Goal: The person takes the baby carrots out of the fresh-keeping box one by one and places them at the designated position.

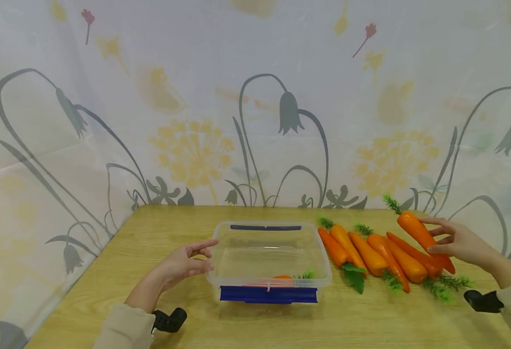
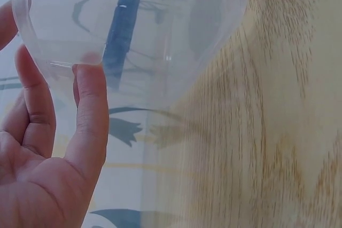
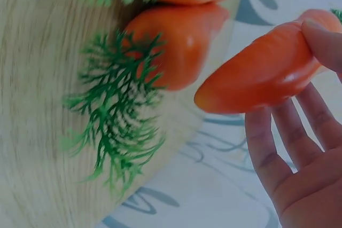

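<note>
A clear plastic container with blue clips stands on the table, a carrot with a green top lying inside near its front wall. At the container's left side my left hand touches it with thumb and fingers spread; the left wrist view shows the thumb tip against the clear plastic. My right hand holds a glossy orange carrot between thumb and fingers, above the right end of a row of carrots. Its leafy top points up and to the left, away from the palm.
The row of several carrots lies close to the container's right side, with green tops sticking out front and back. A wooden table carries everything. Behind it hangs a flower-patterned sheet.
</note>
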